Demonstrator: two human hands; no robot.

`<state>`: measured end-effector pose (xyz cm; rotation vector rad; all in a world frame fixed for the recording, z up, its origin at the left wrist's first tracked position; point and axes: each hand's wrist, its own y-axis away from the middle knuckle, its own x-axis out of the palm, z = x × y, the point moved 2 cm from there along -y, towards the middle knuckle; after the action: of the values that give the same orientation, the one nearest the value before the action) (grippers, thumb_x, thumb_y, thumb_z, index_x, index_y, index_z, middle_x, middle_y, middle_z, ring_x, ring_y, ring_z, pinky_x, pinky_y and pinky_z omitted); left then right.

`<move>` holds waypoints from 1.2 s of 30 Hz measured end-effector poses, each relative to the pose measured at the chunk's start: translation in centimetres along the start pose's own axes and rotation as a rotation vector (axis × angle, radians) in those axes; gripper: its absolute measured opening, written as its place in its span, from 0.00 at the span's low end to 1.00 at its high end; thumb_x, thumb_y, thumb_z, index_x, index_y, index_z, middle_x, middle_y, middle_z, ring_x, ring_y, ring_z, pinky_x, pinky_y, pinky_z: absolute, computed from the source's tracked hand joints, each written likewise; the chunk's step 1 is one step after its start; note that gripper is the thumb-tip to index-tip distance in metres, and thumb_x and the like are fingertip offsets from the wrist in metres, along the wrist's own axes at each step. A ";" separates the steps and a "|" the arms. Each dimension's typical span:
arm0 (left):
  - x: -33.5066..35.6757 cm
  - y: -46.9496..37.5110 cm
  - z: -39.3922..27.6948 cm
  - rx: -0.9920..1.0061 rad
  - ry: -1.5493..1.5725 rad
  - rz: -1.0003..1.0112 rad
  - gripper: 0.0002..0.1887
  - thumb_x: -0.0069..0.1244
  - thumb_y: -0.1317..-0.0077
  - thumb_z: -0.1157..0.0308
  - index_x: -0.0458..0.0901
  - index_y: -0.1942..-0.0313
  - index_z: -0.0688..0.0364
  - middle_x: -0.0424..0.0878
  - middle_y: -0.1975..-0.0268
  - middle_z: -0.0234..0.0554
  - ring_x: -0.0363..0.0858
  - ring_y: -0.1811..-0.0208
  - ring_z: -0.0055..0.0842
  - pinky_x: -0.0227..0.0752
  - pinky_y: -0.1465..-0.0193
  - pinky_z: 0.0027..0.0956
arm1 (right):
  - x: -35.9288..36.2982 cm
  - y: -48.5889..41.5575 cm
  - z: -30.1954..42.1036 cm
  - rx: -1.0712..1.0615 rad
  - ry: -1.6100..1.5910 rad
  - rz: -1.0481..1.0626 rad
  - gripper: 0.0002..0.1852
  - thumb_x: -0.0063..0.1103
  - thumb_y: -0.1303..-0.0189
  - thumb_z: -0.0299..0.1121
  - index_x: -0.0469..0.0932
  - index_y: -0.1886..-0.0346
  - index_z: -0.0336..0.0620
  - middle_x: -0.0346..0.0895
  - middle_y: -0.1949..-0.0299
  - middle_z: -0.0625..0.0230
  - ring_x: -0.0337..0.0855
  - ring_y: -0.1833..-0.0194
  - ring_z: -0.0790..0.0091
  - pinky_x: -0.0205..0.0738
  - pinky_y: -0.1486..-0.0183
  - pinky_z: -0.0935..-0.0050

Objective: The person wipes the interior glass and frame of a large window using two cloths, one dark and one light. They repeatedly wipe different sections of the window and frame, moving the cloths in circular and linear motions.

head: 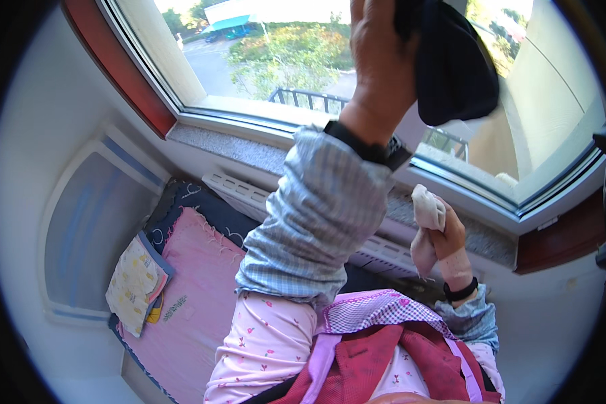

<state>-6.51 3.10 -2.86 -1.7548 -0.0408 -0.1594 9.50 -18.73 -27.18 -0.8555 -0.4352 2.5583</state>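
My left hand (379, 65) is raised high in front of the window, its fingers cut off by the top of the view. Against it hangs a dark navy cloth item (457, 70); the fingers' hold on it is hidden. Lower down on the right, my right hand (450, 230) grips a pair of whitish socks (428, 209), one bunched above the fingers and the other drooping below. The socks are close to the granite windowsill (232, 149).
A white radiator (237, 192) runs beneath the sill. To the left, a pink cloth (197, 267) covers a dark blue bedspread (182, 192), with folded yellow-patterned fabric (136, 283) on top. Window frame edges (464, 179) and a red-brown wooden trim (560, 237) border the right side.
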 end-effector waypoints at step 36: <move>-55.9 38.8 -4.4 -1.850 -0.621 0.750 0.15 0.52 0.30 0.62 0.87 0.51 0.63 0.90 0.62 0.40 0.87 0.62 0.27 0.78 0.55 0.33 | 21.0 -9.7 -4.2 -0.140 0.409 -0.100 0.28 0.64 0.43 0.19 0.77 0.37 0.48 0.82 0.45 0.57 0.81 0.43 0.47 0.76 0.38 0.56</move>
<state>-57.64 -5.20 -47.18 -3.3791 0.4494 1.3059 -0.55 0.22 -36.88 -1.3347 -0.5156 2.2038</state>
